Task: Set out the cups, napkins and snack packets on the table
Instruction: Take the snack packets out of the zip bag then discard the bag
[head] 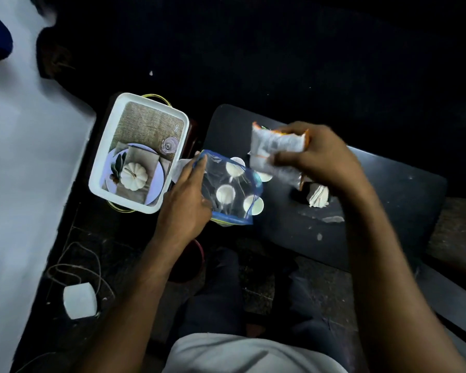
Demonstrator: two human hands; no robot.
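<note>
My left hand (184, 200) grips a clear plastic bag with a blue zip edge (234, 189), held over the left end of the dark table (374, 211). Several small white cups (226, 194) stand on the table and show through and beside the bag. My right hand (320, 157) is closed around snack packets (276, 150) with silvery backs and orange edges, lifted above the table. A folded white napkin (319, 196) lies on the table under my right wrist.
A white tray with a printed table-setting picture (139, 154) sits left of the table on a low stand. A white charger block with a cord (80, 300) lies on the floor at lower left. A pale wall or surface (19, 157) runs along the left.
</note>
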